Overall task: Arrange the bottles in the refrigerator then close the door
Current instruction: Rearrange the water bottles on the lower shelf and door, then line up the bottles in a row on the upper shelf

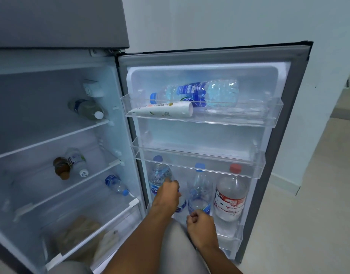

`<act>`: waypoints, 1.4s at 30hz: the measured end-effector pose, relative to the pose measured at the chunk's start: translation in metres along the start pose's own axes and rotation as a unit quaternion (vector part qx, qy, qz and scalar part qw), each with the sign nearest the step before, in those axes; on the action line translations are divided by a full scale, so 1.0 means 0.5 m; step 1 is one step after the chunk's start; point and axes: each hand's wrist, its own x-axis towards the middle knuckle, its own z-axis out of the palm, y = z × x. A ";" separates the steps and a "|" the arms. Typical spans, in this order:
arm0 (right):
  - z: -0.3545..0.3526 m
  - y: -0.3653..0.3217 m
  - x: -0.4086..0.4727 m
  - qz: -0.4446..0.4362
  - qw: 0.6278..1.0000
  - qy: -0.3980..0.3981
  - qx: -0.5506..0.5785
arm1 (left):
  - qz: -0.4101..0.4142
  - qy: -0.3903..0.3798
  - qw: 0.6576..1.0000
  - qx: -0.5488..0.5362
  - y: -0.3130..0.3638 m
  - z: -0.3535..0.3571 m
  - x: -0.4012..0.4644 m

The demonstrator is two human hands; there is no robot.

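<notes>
— Right hand [201,227] is nearest, curled into a loose fist with nothing in its grip, just below the middle blue-capped bottle [199,191] in the door's bottom rack [232,239].

— And the left hand [167,195]?

— Reaching into that same rack, fingers against the left blue-capped bottle [159,176]; whether its grip has closed on the bottle I cannot tell.

— How do those bottles stand?

— Upright, caps up, with a red-capped bottle [229,194] beside them on the right.

— Elsewhere?

— On the top door rack [272,115] a large bottle [197,92] lies on its side, cap pointing left, behind a white tube [166,110]. Several more bottles lie on their sides on the inner shelves. The refrigerator door [284,135] stands wide open.
</notes>
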 end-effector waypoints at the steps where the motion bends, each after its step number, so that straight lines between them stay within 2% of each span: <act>1: 0.003 -0.007 0.002 -0.009 1.000 -0.016 0.004 | 0.003 0.014 1.000 -0.010 -0.003 -0.004 -0.007; 5: 0.015 -0.035 0.005 -0.019 0.998 -0.062 0.021 | 0.024 0.060 0.998 -0.020 -0.014 -0.063 -0.024; 10: 0.022 -0.099 -0.004 -0.081 0.993 -0.065 0.056 | 0.053 0.129 0.990 -0.016 -0.042 -0.184 -0.049; 15: 0.055 -0.219 -0.011 -0.152 0.985 -0.075 0.037 | 0.034 0.174 0.984 -0.028 -0.091 -0.306 -0.102; 18: 0.075 -0.286 -0.011 -0.205 0.971 -0.120 0.011 | 0.021 0.182 0.983 -0.011 -0.141 -0.372 -0.143; 20: 0.091 -0.330 -0.012 -0.259 0.957 -0.130 -0.021 | 0.009 0.166 0.986 -0.013 -0.182 -0.416 -0.169; 22: 0.105 -0.372 -0.015 -0.310 0.940 -0.127 -0.071 | -0.013 0.092 0.996 -0.014 -0.214 -0.454 -0.191; 24: 0.123 -0.416 -0.018 -0.360 0.917 -0.132 -0.107 | -0.048 0.010 0.998 0.039 -0.242 -0.477 -0.210; 26: 0.144 -0.460 -0.018 -0.403 0.896 -0.137 -0.124 | -0.092 -0.009 0.990 0.103 -0.270 -0.484 -0.221; 27: 0.154 -0.480 -0.018 -0.420 0.888 -0.138 -0.128 | -0.118 0.001 0.988 0.100 -0.286 -0.489 -0.227; 30: 0.186 -0.535 -0.008 -0.454 0.872 -0.143 -0.115 | -0.135 0.061 0.988 0.039 -0.333 -0.509 -0.243; 33: 0.206 -0.592 0.010 -0.482 0.862 -0.148 -0.052 | -0.112 0.174 0.978 0.010 -0.375 -0.519 -0.247; 34: 0.221 -0.621 0.023 -0.490 0.859 -0.144 -0.031 | -0.117 0.218 0.969 -0.004 -0.393 -0.523 -0.241; 38: 0.252 -0.703 0.076 -0.454 0.884 -0.107 0.022 | -0.137 0.354 0.924 -0.038 -0.430 -0.526 -0.208; 42: 0.287 -0.754 0.143 -0.468 0.874 -0.111 -0.060 | -0.159 0.445 0.881 -0.018 -0.480 -0.542 -0.164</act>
